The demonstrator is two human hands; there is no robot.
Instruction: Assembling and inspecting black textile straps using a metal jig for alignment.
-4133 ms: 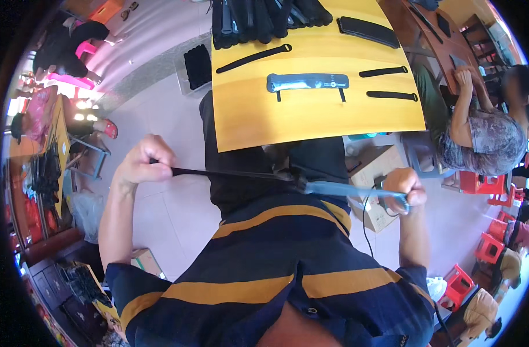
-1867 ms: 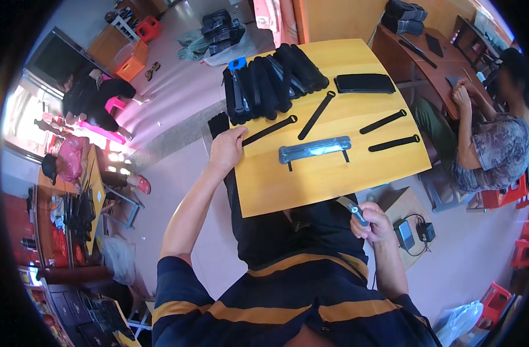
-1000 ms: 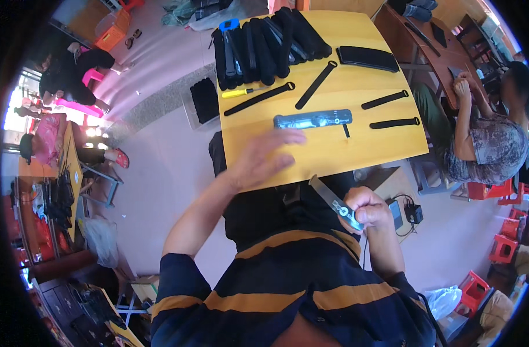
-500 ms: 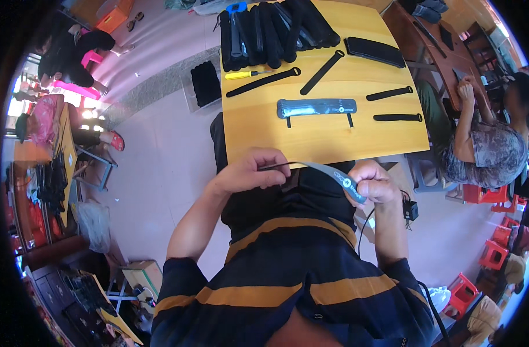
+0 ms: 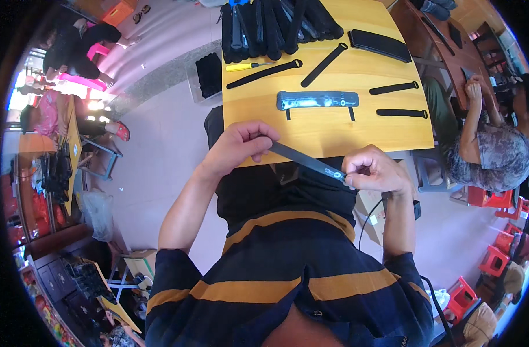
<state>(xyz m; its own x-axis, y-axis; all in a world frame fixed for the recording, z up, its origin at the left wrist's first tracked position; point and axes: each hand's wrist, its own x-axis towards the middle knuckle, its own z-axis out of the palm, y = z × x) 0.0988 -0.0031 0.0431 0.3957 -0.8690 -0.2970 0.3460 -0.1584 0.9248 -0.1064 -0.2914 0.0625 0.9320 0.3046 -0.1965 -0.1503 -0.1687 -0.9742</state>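
— Strap, black, one in hand: where is it and how is it held?

— Black strap [image 5: 308,162] runs taut between my two hands, just over the near edge of the yellow table [image 5: 334,130]. My left hand [image 5: 238,147] pinches the far end between thumb and curled fingers; my right hand [image 5: 371,170] pinches the end with the small pale tag, fingers pressed close around it.

— Handling?

— Light and flat, I judge. It holds a straight line only because I pull on both ends, so I take it for flexible rather than stiff; let go of one end and it would likely droop. Best grip is at the ends, as now. The surface looks smooth and could slide through a loose pinch.

— Count of the rest on the table?

— Loose black straps lying flat: four, two long ones [image 5: 264,74] toward my left and two short ones [image 5: 393,88] toward my right. Blue-grey padded bar [image 5: 317,99] with two short black tabs: one. Yellow-handled screwdriver [image 5: 244,66]: one. Black flat case [image 5: 380,45]: one. Heap of black straps [image 5: 276,23] at the far edge: too overlapped to count.

— Anyone else?

— One seated person [image 5: 487,153] at my right, hands of their own, apart from mine.
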